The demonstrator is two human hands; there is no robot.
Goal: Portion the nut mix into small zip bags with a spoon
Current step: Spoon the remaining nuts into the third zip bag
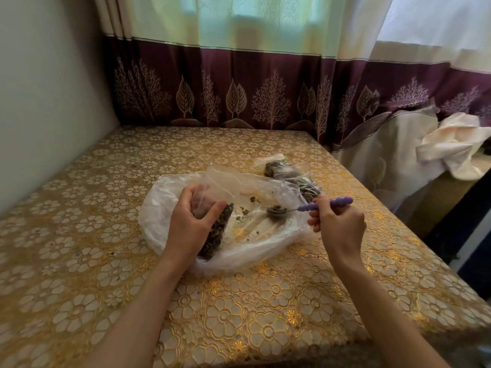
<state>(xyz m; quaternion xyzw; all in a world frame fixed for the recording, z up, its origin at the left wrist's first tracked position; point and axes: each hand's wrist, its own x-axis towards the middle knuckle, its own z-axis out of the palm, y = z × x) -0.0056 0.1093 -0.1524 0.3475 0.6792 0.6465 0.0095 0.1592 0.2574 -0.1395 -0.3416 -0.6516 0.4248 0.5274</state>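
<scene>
My left hand point(190, 219) grips a small clear zip bag point(216, 232) partly filled with dark nut mix, held tilted over a large flattened plastic bag point(255, 235). My right hand point(338, 221) holds a spoon point(277, 209) by its purple beaded handle; the metal bowl carries a little nut mix and hovers just right of the small bag's mouth. A few loose bits of nut mix point(252, 199) lie on the large plastic. Behind the spoon lie filled zip bags point(289, 176) of dark mix, stacked together.
The table point(106, 235) wears a gold floral cloth and stands against a wall on the left and a purple-bordered curtain point(239, 83) at the back. Off its right edge sits covered furniture with crumpled white cloth point(457, 144).
</scene>
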